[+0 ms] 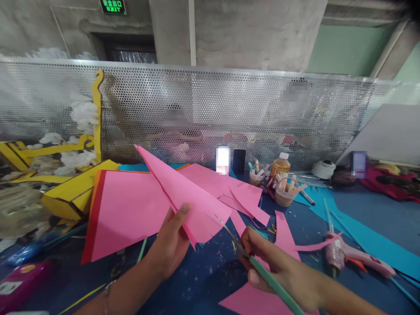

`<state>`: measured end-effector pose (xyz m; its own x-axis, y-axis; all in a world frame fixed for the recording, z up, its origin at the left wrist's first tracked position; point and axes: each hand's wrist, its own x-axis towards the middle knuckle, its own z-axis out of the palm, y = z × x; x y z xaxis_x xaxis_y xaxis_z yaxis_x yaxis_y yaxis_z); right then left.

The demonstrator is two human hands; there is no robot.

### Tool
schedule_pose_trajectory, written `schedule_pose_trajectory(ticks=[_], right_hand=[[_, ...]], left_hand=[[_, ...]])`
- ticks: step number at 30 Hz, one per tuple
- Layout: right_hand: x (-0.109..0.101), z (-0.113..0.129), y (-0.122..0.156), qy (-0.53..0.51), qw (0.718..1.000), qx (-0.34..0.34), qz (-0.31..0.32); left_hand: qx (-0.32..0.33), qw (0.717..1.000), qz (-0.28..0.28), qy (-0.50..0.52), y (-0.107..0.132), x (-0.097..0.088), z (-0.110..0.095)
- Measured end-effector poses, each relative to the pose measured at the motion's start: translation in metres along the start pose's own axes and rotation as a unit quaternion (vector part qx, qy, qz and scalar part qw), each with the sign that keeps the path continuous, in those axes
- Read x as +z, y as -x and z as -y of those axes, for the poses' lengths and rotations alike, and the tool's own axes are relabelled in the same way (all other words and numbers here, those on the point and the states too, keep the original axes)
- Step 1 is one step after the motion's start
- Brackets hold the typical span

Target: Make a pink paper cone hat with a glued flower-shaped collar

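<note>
My left hand [175, 238] holds a folded sheet of pink paper [183, 188] off the table, thumb on its upper face and fingers behind. The paper tapers to a point at the upper left, and its lower right edge is jagged. In my right hand [265, 258] is a cutter knife [274, 284] with a long green handle. Its thin blade points up and left, its tip at the paper's right edge; whether it touches is unclear. Beneath my right hand lies another pink piece [251, 302]. More pink sheets [124, 210] lie behind my left hand.
Pink strips [284, 232] and a pink glue gun [354, 253] lie at the right. Marker cups [285, 197], a bottle [281, 164] and a phone [239, 161] stand at the back before a perforated metal screen [216, 100]. Yellow cardboard shapes [72, 192] occupy the left.
</note>
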<state>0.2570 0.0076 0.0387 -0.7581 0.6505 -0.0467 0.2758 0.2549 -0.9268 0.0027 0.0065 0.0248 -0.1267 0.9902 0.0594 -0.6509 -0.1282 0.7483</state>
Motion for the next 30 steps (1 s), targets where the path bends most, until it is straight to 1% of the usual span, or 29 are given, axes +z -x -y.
schedule_pose_trajectory(ticks=[7, 13, 18, 23, 27, 30], right_hand=[[0.001, 0.004, 0.0, -0.025, 1.0, 0.012, -0.005], [0.002, 0.0, -0.001, -0.032, 0.999, 0.013, -0.002], [0.002, 0.004, -0.001, -0.022, 1.0, 0.012, -0.002], [0.002, 0.011, -0.002, -0.002, 1.0, 0.019, -0.007], [0.002, 0.013, -0.002, 0.004, 1.0, 0.024, -0.018], [0.003, 0.011, -0.002, -0.009, 0.999, 0.031, -0.024]], left_hand=[[0.0, 1.0, 0.015, -0.011, 0.001, -0.005, 0.002], [-0.014, 0.999, 0.032, -0.022, 0.004, -0.002, 0.0], [-0.021, 0.999, 0.028, -0.029, 0.005, 0.001, -0.002], [-0.027, 0.999, 0.034, -0.026, 0.005, 0.0, -0.003], [-0.031, 0.999, 0.035, -0.027, 0.005, 0.0, -0.004], [-0.037, 0.999, 0.02, -0.029, 0.005, 0.0, -0.003]])
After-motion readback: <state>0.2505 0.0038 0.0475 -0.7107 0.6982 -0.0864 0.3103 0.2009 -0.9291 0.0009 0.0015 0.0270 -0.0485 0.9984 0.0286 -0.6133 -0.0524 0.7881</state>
